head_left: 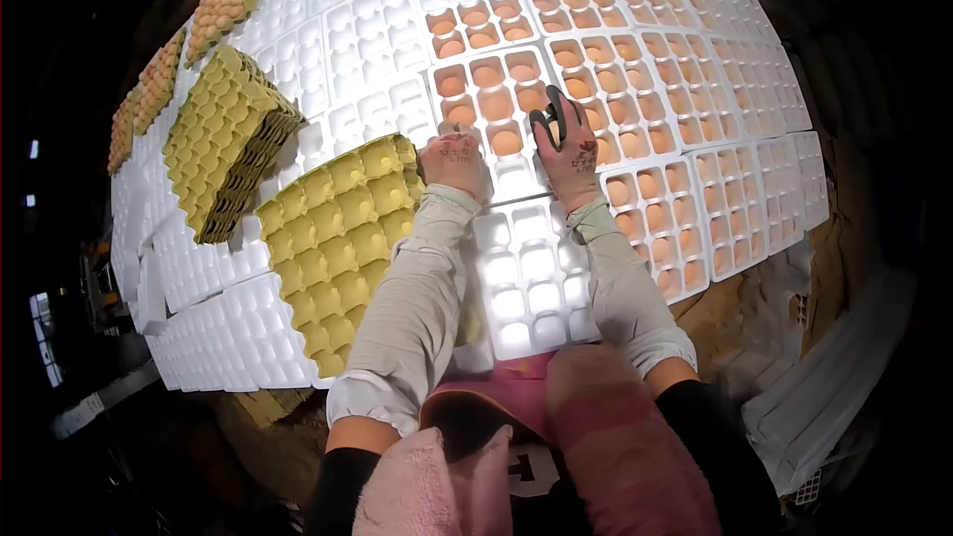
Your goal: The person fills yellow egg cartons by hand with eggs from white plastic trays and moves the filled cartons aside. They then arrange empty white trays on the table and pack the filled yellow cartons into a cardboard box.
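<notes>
I can't make out the left hand (455, 165)'s fingers; they're tucked from sight, so whether they grip anything is unclear. The right hand (568, 149) has its dark-tipped fingers curled partly open, and what's beneath them is hidden. Both are at a smooth white foam tray (515, 180), its round cells partly filled with brown eggs (506, 143). The left sleeve (402, 283) covers part of a bumpy, yellowish pulp tray (333, 223). Darkness swallows the edges.
</notes>
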A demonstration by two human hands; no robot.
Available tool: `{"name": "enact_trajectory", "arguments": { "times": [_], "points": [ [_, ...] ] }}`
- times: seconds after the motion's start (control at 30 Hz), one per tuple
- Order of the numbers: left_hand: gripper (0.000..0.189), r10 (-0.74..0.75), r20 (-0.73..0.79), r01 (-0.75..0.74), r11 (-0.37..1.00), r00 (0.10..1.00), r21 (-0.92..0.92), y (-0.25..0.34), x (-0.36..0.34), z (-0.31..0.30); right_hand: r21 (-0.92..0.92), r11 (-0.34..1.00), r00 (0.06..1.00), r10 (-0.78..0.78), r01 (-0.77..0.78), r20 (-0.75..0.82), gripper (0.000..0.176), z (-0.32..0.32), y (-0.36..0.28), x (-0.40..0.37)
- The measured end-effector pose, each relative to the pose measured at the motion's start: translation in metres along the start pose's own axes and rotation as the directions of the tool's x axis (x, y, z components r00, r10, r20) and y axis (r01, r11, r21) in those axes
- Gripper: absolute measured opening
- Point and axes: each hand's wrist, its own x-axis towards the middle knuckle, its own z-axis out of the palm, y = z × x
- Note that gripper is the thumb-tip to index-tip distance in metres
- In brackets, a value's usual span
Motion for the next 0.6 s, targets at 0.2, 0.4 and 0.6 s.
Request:
{"name": "enact_trajectory", "arguments": {
  "times": [0.2, 0.4, 0.6],
  "points": [
    [0.044, 0.083, -0.285, -0.133, 0.978, 0.955, -0.161, 0.018, -0.035, -0.006, 0.156, 0.988, 0.996, -0.009, -0.004, 0.085, 0.039, -0.020, 0.001, -0.002],
    [0.061, 0.174, -0.223, -0.220, 0.955, 0.959, -0.201, 0.007, -0.073, -0.070, 0.412, 0.857, 0.948, 0.242, -0.309, 0.206, 0.043, -0.042, -0.062, -0.025],
    [0.071, -0.805, -0.006, 0.775, 0.573, 0.594, -0.266, -0.203, -0.250, -0.048, -0.050, 0.998, 0.754, 0.001, 0.042, 0.657, 0.080, -0.014, -0.118, -0.121]
  ]
}}
